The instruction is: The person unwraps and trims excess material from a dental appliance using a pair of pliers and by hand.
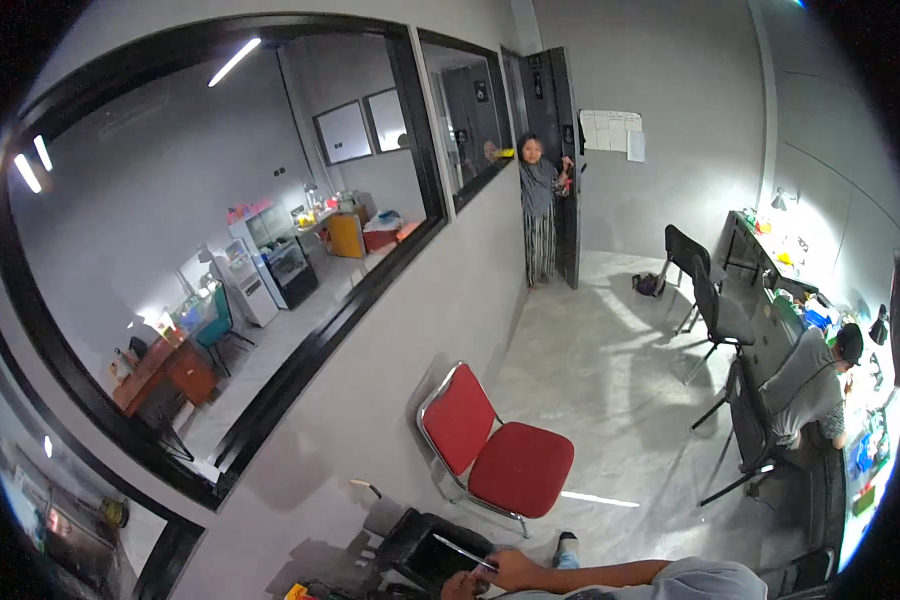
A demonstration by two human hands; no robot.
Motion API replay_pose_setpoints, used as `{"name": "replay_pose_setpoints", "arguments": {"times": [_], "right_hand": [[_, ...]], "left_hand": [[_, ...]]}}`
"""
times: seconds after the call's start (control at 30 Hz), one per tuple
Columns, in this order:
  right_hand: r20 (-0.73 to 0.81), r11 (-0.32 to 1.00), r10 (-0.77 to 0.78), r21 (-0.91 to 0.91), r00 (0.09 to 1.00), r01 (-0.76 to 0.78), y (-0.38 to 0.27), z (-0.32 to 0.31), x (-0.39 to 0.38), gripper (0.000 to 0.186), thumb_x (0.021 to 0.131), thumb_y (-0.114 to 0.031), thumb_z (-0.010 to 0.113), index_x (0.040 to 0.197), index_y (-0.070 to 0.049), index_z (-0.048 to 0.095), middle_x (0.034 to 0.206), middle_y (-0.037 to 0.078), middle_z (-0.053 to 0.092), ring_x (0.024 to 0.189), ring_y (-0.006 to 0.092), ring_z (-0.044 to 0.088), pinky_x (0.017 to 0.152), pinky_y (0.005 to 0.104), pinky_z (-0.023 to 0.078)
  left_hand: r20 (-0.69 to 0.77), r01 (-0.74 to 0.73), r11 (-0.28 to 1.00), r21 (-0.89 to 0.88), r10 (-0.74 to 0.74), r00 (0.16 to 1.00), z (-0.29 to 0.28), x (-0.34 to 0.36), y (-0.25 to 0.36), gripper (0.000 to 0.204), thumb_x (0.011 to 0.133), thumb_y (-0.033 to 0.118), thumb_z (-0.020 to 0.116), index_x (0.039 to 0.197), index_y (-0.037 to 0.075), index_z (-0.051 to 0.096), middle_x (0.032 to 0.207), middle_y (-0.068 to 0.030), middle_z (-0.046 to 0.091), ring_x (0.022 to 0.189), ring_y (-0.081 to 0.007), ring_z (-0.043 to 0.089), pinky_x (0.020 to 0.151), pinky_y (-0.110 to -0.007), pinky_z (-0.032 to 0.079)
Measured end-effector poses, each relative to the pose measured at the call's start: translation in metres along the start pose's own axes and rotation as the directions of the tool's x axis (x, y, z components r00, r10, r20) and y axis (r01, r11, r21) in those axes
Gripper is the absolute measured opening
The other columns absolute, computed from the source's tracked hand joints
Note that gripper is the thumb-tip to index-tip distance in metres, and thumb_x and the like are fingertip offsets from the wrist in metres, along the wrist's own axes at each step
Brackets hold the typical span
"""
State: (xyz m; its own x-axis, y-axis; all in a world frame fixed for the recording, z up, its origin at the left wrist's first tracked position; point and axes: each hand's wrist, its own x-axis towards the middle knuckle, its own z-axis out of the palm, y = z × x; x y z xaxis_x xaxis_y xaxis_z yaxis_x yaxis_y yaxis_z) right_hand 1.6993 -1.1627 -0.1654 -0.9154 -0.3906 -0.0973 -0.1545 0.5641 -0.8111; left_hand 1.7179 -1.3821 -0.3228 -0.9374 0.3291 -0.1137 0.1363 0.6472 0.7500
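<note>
At the lower edge of the head view, my right hand (pixel 507 568) is closed on a slim silver object (pixel 457 548), too small to identify. My left hand (pixel 462 586) is beside its near end, partly cut off by the frame, with fingers curled; what it holds is unclear. A black padded item (pixel 415 530), perhaps a bag or seat, is just beyond my hands. A small yellow item (pixel 298 592) shows to their left.
A red chair (pixel 518 468) stands ahead by the windowed wall (pixel 390 350). A person (pixel 538 195) stands at the open dark door (pixel 567 240). At right, another person (pixel 800 390) bends over a lit workbench (pixel 860 510), near black chairs (pixel 725 320). A bag (pixel 648 284) lies on the floor.
</note>
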Motion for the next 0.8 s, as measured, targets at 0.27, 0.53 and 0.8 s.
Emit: {"name": "replay_pose_setpoints", "arguments": {"times": [0.27,0.53,0.8], "right_hand": [[0.028,1.000,-0.002,-0.009,1.000,0.002,0.019,-0.003,-0.005,0.045,0.090,-0.046,0.061,0.095,-0.002,0.069,0.078,0.023,0.067,0.074,0.0408,0.067,0.071,0.0491,0.052],[0.082,0.999,-0.011,0.044,0.997,0.007,-0.001,-0.005,-0.003,0.043,0.087,-0.042,0.068,0.089,0.001,0.067,0.077,0.022,0.067,0.074,0.0405,0.067,0.069,0.0475,0.052],[0.104,1.000,-0.015,0.007,0.994,0.015,-0.002,-0.012,-0.007,0.049,0.083,-0.049,0.071,0.087,0.000,0.067,0.078,0.022,0.067,0.075,0.0404,0.067,0.070,0.0470,0.053]], "left_hand": [[0.076,0.203,0.947,-0.250,-0.190,0.979,-0.063,-0.007,0.130,0.025,0.098,0.019,0.054,0.105,-0.003,0.064,0.095,-0.0180,0.068,0.091,-0.0262,0.066,0.074,-0.039,0.049],[-0.052,0.139,0.910,-0.391,-0.172,0.984,-0.066,-0.027,0.132,0.027,0.100,0.020,0.050,0.091,-0.003,0.061,0.080,-0.0214,0.063,0.075,-0.0316,0.063,0.069,-0.039,0.046],[0.038,0.220,0.893,-0.392,-0.224,0.974,-0.070,-0.029,0.134,0.027,0.100,0.022,0.052,0.093,-0.002,0.063,0.078,-0.0128,0.063,0.073,-0.0208,0.059,0.068,-0.036,0.046]]}}
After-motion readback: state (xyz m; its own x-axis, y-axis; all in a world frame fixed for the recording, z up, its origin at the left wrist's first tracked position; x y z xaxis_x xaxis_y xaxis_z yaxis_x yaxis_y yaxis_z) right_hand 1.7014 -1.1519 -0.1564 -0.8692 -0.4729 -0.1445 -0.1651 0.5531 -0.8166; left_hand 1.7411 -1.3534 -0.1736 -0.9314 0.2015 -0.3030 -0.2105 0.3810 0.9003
